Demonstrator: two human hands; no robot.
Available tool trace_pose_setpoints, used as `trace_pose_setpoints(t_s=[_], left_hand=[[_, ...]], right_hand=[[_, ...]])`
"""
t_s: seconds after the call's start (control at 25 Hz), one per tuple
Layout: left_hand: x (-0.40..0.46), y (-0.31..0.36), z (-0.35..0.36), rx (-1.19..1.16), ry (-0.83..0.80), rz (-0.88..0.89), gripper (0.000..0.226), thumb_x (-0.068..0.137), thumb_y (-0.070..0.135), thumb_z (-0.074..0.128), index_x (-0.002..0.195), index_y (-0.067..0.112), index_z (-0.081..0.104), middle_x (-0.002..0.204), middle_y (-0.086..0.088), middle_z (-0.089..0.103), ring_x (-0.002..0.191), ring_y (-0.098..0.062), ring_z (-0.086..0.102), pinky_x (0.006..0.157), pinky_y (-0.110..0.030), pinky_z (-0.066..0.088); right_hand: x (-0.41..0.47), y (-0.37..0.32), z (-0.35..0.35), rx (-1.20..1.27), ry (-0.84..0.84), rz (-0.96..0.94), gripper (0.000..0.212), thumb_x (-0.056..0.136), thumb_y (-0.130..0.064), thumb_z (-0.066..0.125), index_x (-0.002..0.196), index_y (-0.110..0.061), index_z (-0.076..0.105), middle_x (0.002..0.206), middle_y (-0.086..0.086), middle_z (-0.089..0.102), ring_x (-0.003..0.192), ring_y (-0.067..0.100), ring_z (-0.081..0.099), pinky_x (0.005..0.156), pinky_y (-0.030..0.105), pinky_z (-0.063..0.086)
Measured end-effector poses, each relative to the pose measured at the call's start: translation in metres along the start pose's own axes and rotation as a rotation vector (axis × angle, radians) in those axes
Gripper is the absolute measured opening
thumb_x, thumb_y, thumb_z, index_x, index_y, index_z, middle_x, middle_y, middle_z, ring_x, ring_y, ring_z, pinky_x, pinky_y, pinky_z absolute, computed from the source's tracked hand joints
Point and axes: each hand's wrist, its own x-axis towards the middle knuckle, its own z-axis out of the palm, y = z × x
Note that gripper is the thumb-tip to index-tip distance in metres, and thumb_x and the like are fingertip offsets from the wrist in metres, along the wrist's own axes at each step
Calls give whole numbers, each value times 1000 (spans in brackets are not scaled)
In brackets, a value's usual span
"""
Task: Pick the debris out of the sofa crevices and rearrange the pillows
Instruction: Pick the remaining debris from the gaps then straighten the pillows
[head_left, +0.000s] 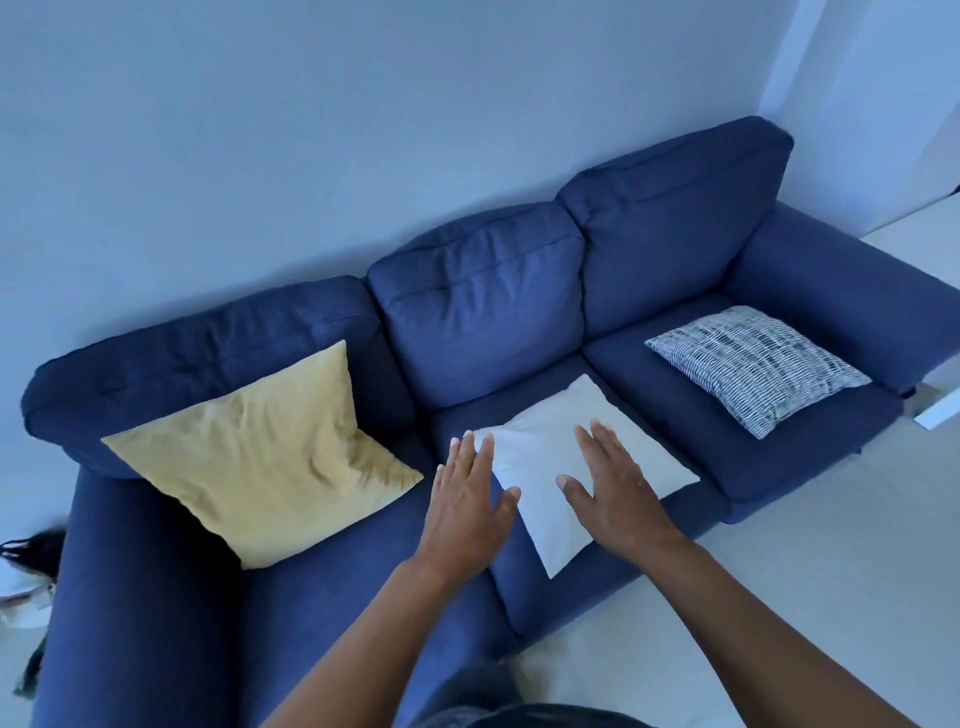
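A blue three-seat sofa fills the view. A yellow pillow leans against the left back cushion. A white pillow lies flat on the middle seat. A striped blue-and-white pillow lies flat on the right seat. My left hand hovers over the white pillow's left edge, fingers spread, holding nothing. My right hand is spread above the white pillow's right half, also holding nothing. No debris shows in the crevices between the cushions.
A pale wall runs behind the sofa. Light floor lies to the right and in front. A dark object with a white item sits on the floor beside the left armrest. A white furniture corner stands by the right armrest.
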Motion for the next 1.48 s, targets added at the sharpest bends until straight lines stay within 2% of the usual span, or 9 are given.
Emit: trace_pose_setpoints(t_s=[0.52,0.76,0.92,1.08,1.24,1.48], left_hand=[[117,-6,27,-43,-28,26,75,101,42,47,159,19,7,167,-3,-2,154,-19,-8,123,-39,4],[142,-17,46,-47,-70,-133,75,100,42,49,159,19,7,167,-4,1,154,-20,-1,124,-44,13],[159,-5,73,-81,-35,-277,75,99,40,51,158,18,10,167,-2,5,152,-19,12,120,-39,24],[165,23,102,-125,-24,-445,78,99,41,51,159,20,6,167,-1,2,153,-15,6,121,-36,24],[171,48,132,-165,16,-557,77,99,41,50,159,21,5,167,3,3,153,-12,4,120,-33,24],[181,50,155,-162,16,-637,76,100,42,49,159,22,5,167,3,2,153,-14,7,118,-35,27]], right_hand=[[80,26,-19,-71,-32,80,67,103,-39,45,159,-18,14,168,2,-1,155,15,-5,125,40,12],[121,49,-21,-78,-128,47,67,103,-40,45,159,-19,14,168,1,-2,155,14,-6,125,38,11],[158,92,-32,-110,-285,9,68,103,-39,45,159,-21,11,168,-1,-4,154,12,-7,125,37,9],[201,134,-50,-95,-386,-63,69,102,-39,46,159,-22,12,168,-4,-4,154,11,-5,125,33,9],[238,173,-59,-134,-500,-88,69,102,-38,46,159,-21,11,168,-3,-4,154,12,-5,125,36,10],[263,191,-49,-125,-561,-73,70,101,-37,48,159,-22,12,168,-5,-3,154,11,-2,125,38,16]])
